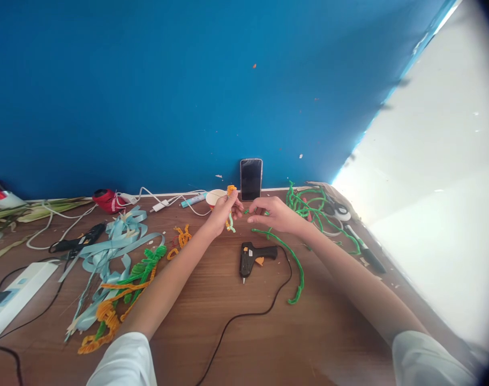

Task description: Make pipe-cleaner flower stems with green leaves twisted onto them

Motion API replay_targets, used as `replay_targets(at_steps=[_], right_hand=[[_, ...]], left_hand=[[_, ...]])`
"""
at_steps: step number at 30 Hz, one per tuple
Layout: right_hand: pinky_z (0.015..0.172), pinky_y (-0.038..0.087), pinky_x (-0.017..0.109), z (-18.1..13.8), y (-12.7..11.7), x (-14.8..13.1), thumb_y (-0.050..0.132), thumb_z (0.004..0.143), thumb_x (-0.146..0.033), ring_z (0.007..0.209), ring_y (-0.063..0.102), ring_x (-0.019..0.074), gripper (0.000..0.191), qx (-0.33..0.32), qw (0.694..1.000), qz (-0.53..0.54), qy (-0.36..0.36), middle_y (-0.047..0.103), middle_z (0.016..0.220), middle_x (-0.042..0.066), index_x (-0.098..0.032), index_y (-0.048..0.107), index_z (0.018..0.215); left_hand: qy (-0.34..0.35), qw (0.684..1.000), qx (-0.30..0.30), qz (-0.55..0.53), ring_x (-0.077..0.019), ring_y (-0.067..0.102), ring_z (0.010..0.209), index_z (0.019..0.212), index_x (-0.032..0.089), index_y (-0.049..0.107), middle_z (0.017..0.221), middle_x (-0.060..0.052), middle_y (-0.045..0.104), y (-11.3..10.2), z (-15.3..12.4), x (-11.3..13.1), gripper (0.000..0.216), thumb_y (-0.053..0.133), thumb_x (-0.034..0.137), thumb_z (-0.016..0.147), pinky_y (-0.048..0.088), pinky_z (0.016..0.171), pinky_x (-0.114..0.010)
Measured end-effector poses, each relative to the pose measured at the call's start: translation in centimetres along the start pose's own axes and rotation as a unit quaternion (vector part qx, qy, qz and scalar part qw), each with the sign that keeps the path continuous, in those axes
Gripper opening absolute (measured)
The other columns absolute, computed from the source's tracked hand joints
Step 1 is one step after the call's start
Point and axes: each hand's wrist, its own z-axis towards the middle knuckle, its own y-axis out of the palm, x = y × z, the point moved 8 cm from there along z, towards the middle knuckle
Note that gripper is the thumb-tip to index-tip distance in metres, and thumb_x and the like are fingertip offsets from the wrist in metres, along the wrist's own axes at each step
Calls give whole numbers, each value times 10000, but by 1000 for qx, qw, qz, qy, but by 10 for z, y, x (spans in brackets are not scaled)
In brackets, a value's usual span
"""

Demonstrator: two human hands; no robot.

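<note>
Left hand [223, 213] pinches a light, bendy orange pipe cleaner [231, 190] by its stem; right hand [275, 214] closes on a green scrap [266, 213].

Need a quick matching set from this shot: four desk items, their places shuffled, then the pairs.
Items
1. Glue gun
2. Phone
3. Power strip
4. Ribbons

Places
A. Left side of the table, near the camera
B. Upright by the blue wall
C. Between the left forearm and right forearm
D. Just beyond the left forearm, spread in a tangle

Pairs: 1-C, 2-B, 3-A, 4-D
</note>
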Motion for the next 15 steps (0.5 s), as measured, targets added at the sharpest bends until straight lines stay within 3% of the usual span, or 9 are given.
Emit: replay_targets(at_steps=[6, 15], right_hand=[[619, 362, 258, 0, 0, 1, 532, 916, -388, 639, 506, 123, 293, 18, 999, -24, -37, 616, 730, 32, -159, 644, 771], [606, 354, 261, -1, 1, 13, 600, 858, -446, 614, 487, 124, 327, 39, 999, 3, -24, 592, 691, 23, -164, 608, 692]], left_hand=[[-23, 999, 14, -24, -68, 509, 453, 681, 165, 456, 587, 4, 568, -3, -1, 3, 518, 555, 668, 754, 358, 425, -177], [-36, 998, -24, -47, -76, 513, 466, 680, 166, 437, 569, 9, 543, 2, -1, -2, 501, 562, 644, 765, 378, 451, -182]])
